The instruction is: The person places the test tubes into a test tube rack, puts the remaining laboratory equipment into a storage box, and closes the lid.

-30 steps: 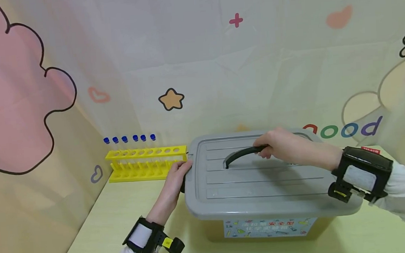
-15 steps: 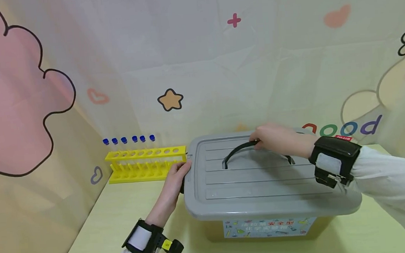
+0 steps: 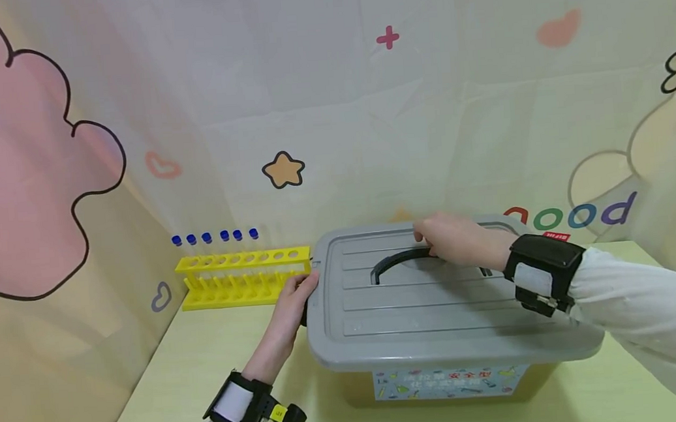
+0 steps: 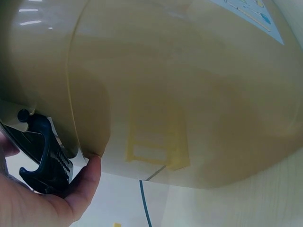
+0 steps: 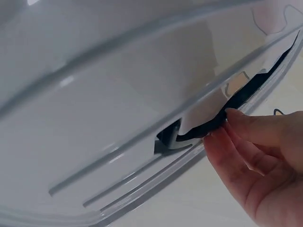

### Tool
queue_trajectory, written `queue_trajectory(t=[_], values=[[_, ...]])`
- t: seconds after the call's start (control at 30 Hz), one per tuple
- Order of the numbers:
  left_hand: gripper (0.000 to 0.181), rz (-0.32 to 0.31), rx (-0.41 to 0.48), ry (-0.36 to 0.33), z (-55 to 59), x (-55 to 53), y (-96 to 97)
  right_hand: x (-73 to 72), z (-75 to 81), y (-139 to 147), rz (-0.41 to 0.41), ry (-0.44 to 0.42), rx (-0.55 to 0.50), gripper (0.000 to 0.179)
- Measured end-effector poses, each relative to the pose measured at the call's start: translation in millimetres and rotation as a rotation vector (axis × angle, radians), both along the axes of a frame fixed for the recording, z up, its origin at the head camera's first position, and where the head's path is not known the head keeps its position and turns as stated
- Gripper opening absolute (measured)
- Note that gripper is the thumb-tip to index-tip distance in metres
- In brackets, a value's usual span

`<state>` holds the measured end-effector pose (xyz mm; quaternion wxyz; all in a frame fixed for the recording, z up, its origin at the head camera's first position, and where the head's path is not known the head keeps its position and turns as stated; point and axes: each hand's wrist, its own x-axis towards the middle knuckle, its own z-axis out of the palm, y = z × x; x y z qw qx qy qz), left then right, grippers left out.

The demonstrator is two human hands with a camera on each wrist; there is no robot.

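Observation:
A lidded plastic storage box (image 4: 227, 85) stands on the table, its grey lid (image 3: 417, 330) seated on top in the head view. My right hand (image 3: 458, 238) is over the black carry handle (image 3: 393, 259) on the lid. Thumb and fingers of that right hand (image 5: 260, 161) pinch the handle strap in the right wrist view. At the box's left end my left hand (image 3: 293, 299) holds the side. Up close in the left wrist view, a black side latch (image 4: 54, 165) lies between the thumb and the fingers, which are partly hidden behind the lid edge.
Behind my left hand stands a yellow test tube rack (image 3: 226, 300) with several blue-capped tubes along its back row. A patterned curtain (image 3: 332, 126) hangs close behind the table (image 3: 208, 370). Part of a small red-labelled item (image 3: 555, 236) shows behind my right wrist.
My right hand and forearm have shifted left along the handle. The handle rose, then sank a little towards the lid. The left hand keeps its place on the box's side.

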<state>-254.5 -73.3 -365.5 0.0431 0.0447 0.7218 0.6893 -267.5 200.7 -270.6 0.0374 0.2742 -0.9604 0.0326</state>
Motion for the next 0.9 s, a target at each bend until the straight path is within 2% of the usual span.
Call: queue_trajectory(t=[0.2,0.3,0.43,0.6,0.73,0.8,0.9], values=[[0.051,0.006,-0.007,-0.001,0.2,0.6,0.9,12.0,19.5,13,-0.015,-0.127,-0.154,0.009],[0.052,0.000,-0.009,0.003,0.4,1.0,1.0,17.0,28.3,34,-0.047,-0.118,-0.254,0.010],[0.055,-0.009,-0.014,0.007,0.2,1.4,0.0,21.2,28.2,72,-0.133,-0.077,-0.316,0.017],[0.058,-0.019,-0.018,0.007,0.0,1.5,-1.1,31.2,15.2,116,-0.273,-0.088,-0.340,0.040],[0.059,-0.025,-0.014,0.002,0.3,2.7,-1.3,41.0,-3.7,142,-0.371,-0.150,-0.396,0.064],[0.059,-0.028,-0.011,-0.003,0.5,3.7,-1.5,46.0,-16.3,152,-0.402,-0.222,-0.455,0.074],[0.059,-0.034,-0.009,-0.007,0.9,4.2,-1.5,54.3,-34.5,165,-0.412,-0.396,-0.602,0.078]])
